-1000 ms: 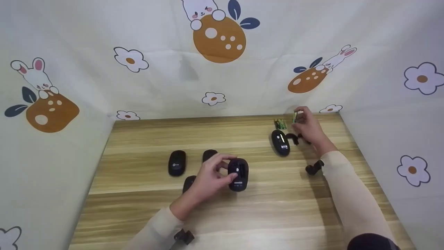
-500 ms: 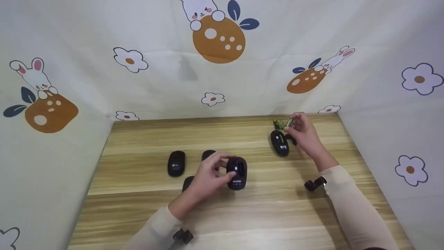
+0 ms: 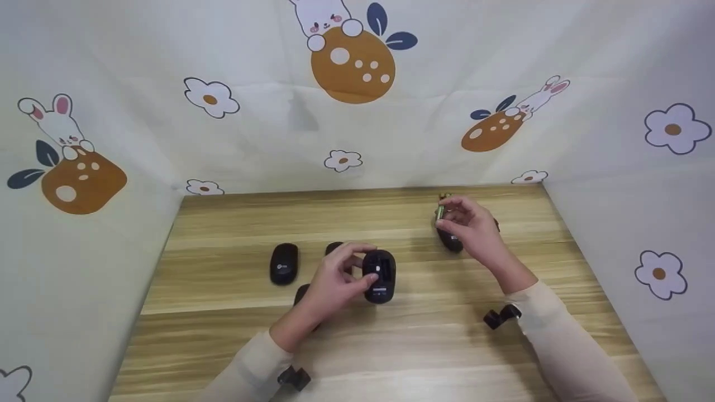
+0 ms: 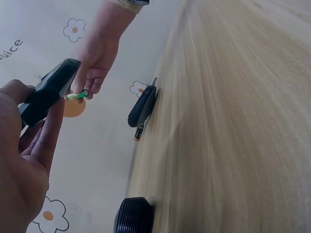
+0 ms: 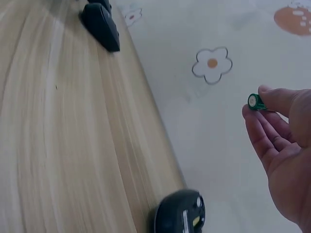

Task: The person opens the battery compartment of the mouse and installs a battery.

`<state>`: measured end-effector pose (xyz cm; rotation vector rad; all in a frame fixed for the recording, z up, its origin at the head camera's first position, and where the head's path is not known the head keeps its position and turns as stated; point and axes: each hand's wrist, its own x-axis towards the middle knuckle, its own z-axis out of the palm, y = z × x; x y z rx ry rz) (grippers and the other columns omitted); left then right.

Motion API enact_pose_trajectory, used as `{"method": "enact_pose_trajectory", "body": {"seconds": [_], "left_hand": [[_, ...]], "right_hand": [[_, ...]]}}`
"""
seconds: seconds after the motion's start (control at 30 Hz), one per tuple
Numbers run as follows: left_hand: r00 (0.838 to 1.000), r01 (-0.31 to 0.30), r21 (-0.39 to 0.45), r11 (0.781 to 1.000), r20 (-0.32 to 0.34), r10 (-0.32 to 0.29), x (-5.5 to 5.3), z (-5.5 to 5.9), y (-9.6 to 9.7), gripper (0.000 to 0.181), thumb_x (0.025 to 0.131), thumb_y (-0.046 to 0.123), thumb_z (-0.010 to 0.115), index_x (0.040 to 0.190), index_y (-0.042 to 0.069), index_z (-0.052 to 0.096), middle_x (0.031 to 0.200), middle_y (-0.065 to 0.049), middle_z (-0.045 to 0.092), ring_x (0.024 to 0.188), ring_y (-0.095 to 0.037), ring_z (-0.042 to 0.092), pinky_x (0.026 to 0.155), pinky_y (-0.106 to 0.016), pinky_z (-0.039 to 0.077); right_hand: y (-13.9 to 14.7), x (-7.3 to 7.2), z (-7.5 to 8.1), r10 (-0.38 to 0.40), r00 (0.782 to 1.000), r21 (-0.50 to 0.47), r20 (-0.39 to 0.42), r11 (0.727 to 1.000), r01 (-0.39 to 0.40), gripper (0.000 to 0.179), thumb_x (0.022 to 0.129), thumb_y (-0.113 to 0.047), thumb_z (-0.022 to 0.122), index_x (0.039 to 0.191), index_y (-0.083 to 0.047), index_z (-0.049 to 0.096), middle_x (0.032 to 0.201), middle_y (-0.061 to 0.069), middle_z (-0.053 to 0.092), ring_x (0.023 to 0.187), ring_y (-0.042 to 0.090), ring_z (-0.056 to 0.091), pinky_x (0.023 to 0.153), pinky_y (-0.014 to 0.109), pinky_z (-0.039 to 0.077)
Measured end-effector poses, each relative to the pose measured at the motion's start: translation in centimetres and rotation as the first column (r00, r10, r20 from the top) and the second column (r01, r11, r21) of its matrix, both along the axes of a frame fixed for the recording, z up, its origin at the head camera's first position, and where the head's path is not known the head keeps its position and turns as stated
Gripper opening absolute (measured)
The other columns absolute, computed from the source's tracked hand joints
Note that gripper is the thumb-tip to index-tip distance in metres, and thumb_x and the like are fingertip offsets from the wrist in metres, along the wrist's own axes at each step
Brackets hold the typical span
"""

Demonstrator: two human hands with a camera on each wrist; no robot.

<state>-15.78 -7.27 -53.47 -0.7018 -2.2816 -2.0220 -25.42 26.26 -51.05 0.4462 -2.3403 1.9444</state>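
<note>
A black computer mouse (image 3: 380,276), its underside with an uncovered battery slot facing up, is held by my left hand (image 3: 336,279) between thumb and fingers above the table. In the left wrist view that mouse (image 4: 48,92) appears edge-on, clear of the wood. My right hand (image 3: 475,231) pinches a green battery (image 3: 440,213) between thumb and fingertips. The battery (image 5: 254,101) shows one end in the right wrist view. Below my right hand, a second upturned mouse (image 3: 450,241) lies on the table, partly hidden by that hand.
More batteries (image 3: 444,196) lie at the table's back edge, mostly hidden behind my right hand. A black mouse (image 3: 285,263) sits at left. Two others, one mouse (image 3: 334,247) behind and one mouse (image 3: 301,293) under my left arm, are partly covered. Patterned cloth walls (image 3: 251,145) enclose the wooden table (image 3: 223,335).
My right hand has brought the battery left and nearer, from the back right to over the upturned mouse. The left hand with its mouse has barely shifted.
</note>
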Motion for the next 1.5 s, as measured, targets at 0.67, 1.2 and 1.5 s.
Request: {"method": "enact_pose_trajectory", "body": {"seconds": [0.67, 1.2, 1.5], "left_hand": [[1.000, 0.010, -0.028, 1.000, 0.000, -0.010, -0.2, 0.3, 0.1, 0.049, 0.095, 0.012, 0.089, 0.141, 0.010, 0.071, 0.133, -0.011, 0.068, 0.103, -0.025, 0.077, 0.072, -0.037, 0.070], [1.000, 0.007, -0.042, 0.999, -0.016, -0.008, -0.3, 0.3, 0.5, 0.047, 0.095, 0.010, 0.088, 0.140, 0.013, 0.072, 0.135, -0.007, 0.068, 0.104, -0.021, 0.077, 0.071, -0.035, 0.069], [1.000, 0.022, -0.028, 0.999, -0.018, -0.023, -0.2, 0.3, 0.6, 0.049, 0.095, 0.008, 0.088, 0.141, 0.010, 0.070, 0.137, -0.009, 0.067, 0.105, -0.024, 0.076, 0.071, -0.036, 0.070]], "right_hand": [[-4.8, 5.0, 2.8, 0.144, 0.987, 0.012, -0.074, 0.990, -0.143, 0.022, 0.092, 0.002, 0.087, 0.112, -0.001, 0.077, 0.102, 0.013, 0.078, 0.092, 0.022, 0.077, 0.082, 0.032, 0.067], [-6.9, 6.6, 3.6, 0.252, 0.962, -0.020, -0.104, 0.967, -0.255, 0.020, 0.092, 0.006, 0.085, 0.110, 0.003, 0.076, 0.108, 0.011, 0.073, 0.093, 0.021, 0.077, 0.084, 0.035, 0.069], [-7.7, 6.7, 3.6, 0.286, 0.945, 0.092, -0.161, 0.957, -0.274, 0.017, 0.093, -0.003, 0.087, 0.108, -0.006, 0.079, 0.105, 0.009, 0.077, 0.094, 0.024, 0.075, 0.094, 0.037, 0.065]]}}
